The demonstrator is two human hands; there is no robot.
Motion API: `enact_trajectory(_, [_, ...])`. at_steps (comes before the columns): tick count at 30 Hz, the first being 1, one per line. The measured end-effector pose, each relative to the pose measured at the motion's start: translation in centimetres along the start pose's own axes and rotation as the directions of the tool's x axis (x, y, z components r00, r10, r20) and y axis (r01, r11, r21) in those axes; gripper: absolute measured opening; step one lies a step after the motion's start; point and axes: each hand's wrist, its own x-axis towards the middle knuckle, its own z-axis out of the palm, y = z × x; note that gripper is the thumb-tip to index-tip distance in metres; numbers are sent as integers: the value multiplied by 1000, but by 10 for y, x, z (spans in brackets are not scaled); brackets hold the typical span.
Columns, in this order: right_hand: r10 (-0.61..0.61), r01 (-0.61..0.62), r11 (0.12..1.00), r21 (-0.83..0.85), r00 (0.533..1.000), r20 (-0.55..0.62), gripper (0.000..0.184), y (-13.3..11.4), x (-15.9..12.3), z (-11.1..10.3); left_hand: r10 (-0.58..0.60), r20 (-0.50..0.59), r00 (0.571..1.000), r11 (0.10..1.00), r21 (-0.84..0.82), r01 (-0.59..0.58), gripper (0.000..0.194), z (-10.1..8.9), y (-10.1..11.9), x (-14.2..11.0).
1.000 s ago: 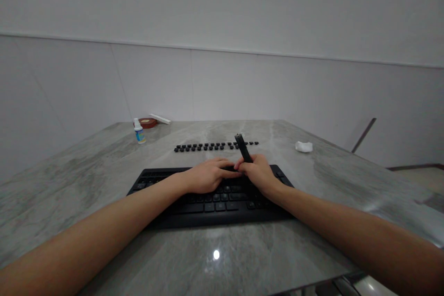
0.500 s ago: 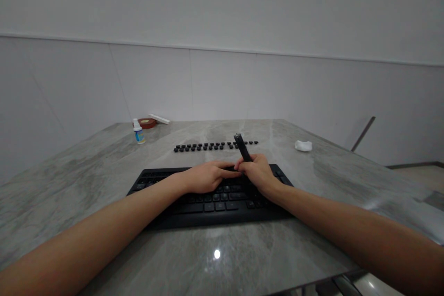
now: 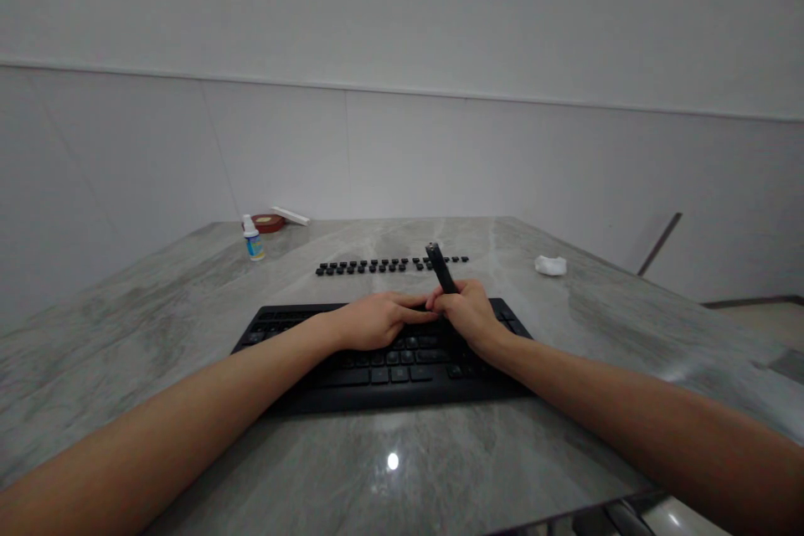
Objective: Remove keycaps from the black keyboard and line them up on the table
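Note:
A black keyboard [image 3: 352, 395] lies flat on the grey marbled tabletop, with both hands over it. My left hand [image 3: 375, 320] rests across the upper middle of the keys, its fingers stretched to the right. Their tips meet the fingers of my right hand [image 3: 466, 314]. The right hand is closed around a slim black tool [image 3: 441, 268], which leans up and to the left with a small shiny end on top. Its lower end is hidden behind the hand and against the dark keys, so its kind does not show.
Beyond the keyboard, loose black keycaps [image 3: 361, 268] lie in two rows. Back left are a white spray bottle [image 3: 254, 239], a reddish-brown box [image 3: 267, 224] and a white bar-like object [image 3: 290, 215]. A crumpled white wad [image 3: 550, 265] sits on the right. A wall stands behind.
The whole view has shifted very slightly. Both hands and the black tool keep the same place over the keyboard.

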Motion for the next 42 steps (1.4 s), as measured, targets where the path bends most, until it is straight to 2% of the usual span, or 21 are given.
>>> enact_trajectory(4, [22,-22,999,31,1000,4,14,-2,0,0,51,-3,999,998,-35,-52,67,-1,0,0])
enact_trajectory(10, [40,-15,987,159,986,-159,10,3,5,-7,-29,5,1000,1000,11,29,75,-2,3,-1])
enact_trajectory(14, [-1,10,997,82,994,-108,11,4,5,-8,-37,6,999,999,37,36,74,-2,4,-1])
enact_trajectory(18, [-22,28,997,75,996,-81,12,2,4,-8,-21,-5,1000,998,65,21,72,-1,4,-1])
enact_trajectory(24, [-68,68,993,92,998,-3,11,3,3,-8,19,-117,993,986,169,1,61,5,-2,-3])
enact_trajectory(28, [-101,97,987,129,994,27,10,2,3,-8,102,-232,967,978,199,-56,47,5,-2,-4])
enact_trajectory(31, [-105,97,982,160,993,47,9,0,3,-8,129,-276,952,981,174,-82,33,4,0,-4])
enact_trajectory(34, [-93,68,977,201,989,117,9,-2,1,-8,140,-305,942,982,164,-93,21,3,1,-3])
enact_trajectory(37, [-96,56,976,210,978,184,11,-3,0,-7,167,-344,924,982,144,-124,17,4,0,-4])
enact_trajectory(42, [-138,107,981,162,971,196,18,-1,0,-9,177,-421,890,984,94,-151,16,5,0,-4])
